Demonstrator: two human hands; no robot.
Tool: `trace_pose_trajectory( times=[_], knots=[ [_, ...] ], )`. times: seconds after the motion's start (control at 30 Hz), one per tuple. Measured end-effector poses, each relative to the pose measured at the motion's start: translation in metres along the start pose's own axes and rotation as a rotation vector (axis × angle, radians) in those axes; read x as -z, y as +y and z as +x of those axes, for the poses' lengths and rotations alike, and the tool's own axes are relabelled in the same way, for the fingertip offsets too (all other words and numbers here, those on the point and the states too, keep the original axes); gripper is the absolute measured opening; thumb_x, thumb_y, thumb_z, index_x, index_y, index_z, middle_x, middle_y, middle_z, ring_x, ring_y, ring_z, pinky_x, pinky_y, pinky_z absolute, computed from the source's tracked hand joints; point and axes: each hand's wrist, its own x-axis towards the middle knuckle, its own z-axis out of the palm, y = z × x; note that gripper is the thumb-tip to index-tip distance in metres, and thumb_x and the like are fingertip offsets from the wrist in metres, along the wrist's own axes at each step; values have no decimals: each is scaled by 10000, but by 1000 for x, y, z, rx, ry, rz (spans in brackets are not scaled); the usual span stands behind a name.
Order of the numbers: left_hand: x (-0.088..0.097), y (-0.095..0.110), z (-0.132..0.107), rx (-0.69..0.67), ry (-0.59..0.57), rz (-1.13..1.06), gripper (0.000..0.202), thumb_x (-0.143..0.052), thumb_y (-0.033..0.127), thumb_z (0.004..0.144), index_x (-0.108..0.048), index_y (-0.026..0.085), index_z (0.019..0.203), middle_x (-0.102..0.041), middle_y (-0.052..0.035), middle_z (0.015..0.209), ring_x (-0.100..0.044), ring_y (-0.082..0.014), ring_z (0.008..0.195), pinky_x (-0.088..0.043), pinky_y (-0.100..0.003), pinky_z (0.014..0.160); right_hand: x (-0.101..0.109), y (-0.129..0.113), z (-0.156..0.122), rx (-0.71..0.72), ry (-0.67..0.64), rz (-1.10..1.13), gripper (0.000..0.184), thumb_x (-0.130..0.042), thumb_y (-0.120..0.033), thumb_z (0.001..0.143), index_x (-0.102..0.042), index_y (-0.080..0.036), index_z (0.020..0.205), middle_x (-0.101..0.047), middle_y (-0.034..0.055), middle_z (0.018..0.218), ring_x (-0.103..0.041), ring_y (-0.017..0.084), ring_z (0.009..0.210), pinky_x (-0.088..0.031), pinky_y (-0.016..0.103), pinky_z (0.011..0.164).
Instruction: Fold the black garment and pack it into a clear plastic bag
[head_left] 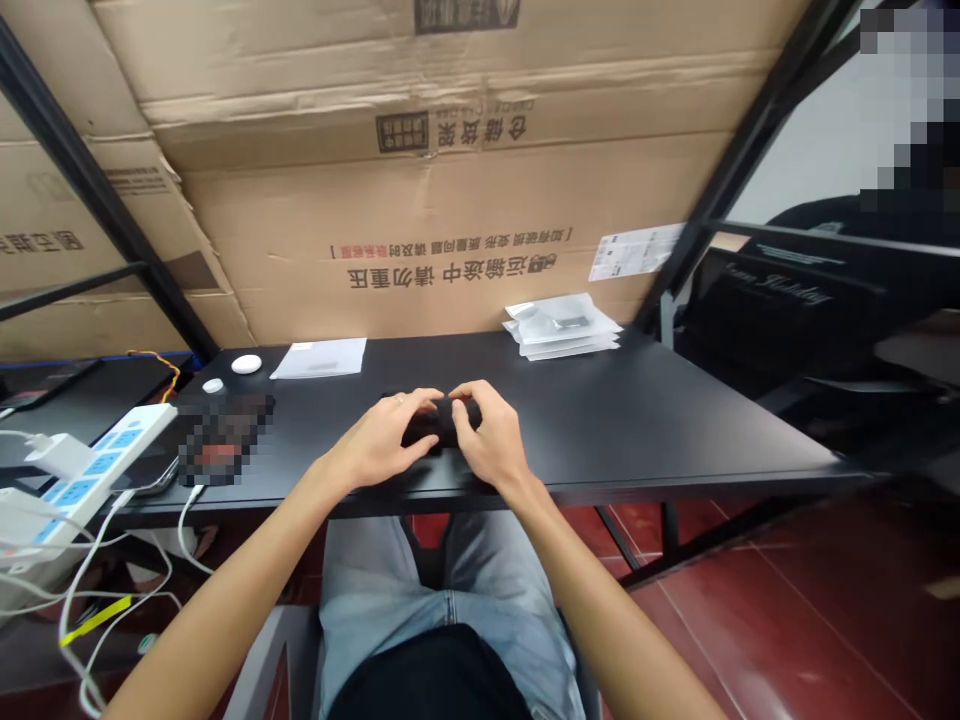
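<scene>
A small black object [447,428] is between my two hands, close to the front edge of the black desk [615,430]. Its kind is hard to make out, as it is dark against a dark top and partly covered by fingers. My left hand [390,440] curls round its left side, thumb below and fingers above. On the other side my right hand [487,430] grips it with thumb and bent fingers. A stack of clear plastic bags [562,325] lies farther back on the right. Behind my left hand is a flat white packet [321,358].
At left are two round white items, a larger one [246,364] and a smaller one [213,385], a blurred-out phone-like thing [225,440], and a white power strip [112,460] with loose cables. Cardboard [450,200] walls the back. Another person [832,215] is at right.
</scene>
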Motion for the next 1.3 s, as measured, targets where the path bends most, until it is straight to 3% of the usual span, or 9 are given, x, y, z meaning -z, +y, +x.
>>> trace_pose_trajectory(
  times=[0.07,0.2,0.33,0.53,0.7,0.8,0.9,1.1,1.3],
  knots=[
    [0,-6,-10,44,95,-27,557,-739,373,969,-564,278,1490,-736,-89,1390,-698,-277,1288,-531,-435,1154,7,6,-4,114,-75,18,303,-513,-197,1050,-757,-239,1224,-777,113,1301,-726,289,1249,-587,477,1124],
    [7,-24,-36,412,320,139,377,-651,539,1011,-695,233,1225,-749,-119,1244,-708,-301,1141,-561,-456,1038,4,5,-16,300,-303,-52,381,-504,-168,1062,-767,-238,1328,-752,103,1444,-654,303,1417,-488,569,1265],
    [7,-34,-47,614,128,165,490,-581,708,996,-725,249,901,-761,-93,974,-714,-303,982,-544,-423,882,0,2,-22,294,-406,-163,381,-528,-209,1074,-754,-184,1380,-756,141,1443,-652,336,1431,-410,646,1314],
    [3,-25,-29,639,111,87,353,-632,541,979,-582,261,770,-709,-16,763,-670,-236,744,-467,-361,727,-1,-2,-28,312,-489,-195,472,-512,-289,1107,-635,-148,1541,-638,184,1600,-587,338,1516,-411,612,1324],
    [-4,2,2,532,275,207,282,-691,411,939,-475,280,815,-650,4,763,-643,-230,740,-438,-354,697,-8,-16,-31,380,-530,-179,460,-511,-300,1101,-627,-117,1508,-629,196,1604,-573,325,1521,-439,546,1306],
    [-16,19,21,403,304,228,286,-721,380,941,-459,282,882,-660,-28,871,-655,-243,810,-457,-373,714,-1,-15,-25,260,-318,-175,267,-498,-193,1040,-758,-197,1103,-815,142,1192,-742,303,1200,-572,475,1117],
    [-34,30,37,336,278,255,261,-711,366,983,-471,275,941,-663,-74,970,-674,-282,920,-491,-400,764,17,0,-16,3,-33,-202,222,-521,-196,999,-670,-255,846,-777,87,889,-738,264,883,-596,405,875],
    [-66,37,47,218,208,243,221,-701,353,1012,-502,260,1033,-657,-136,1088,-650,-326,1092,-519,-422,830,36,37,-5,-330,-99,20,83,-625,-269,918,-690,-258,969,-804,44,911,-776,243,831,-621,367,783],
    [-58,33,24,137,275,113,310,-702,494,1000,-538,263,1126,-660,-108,1160,-673,-280,1016,-539,-439,918,38,39,-4,-355,-153,261,211,-632,-393,990,-707,-257,1133,-800,37,939,-789,221,801,-657,350,760]
  ],
)
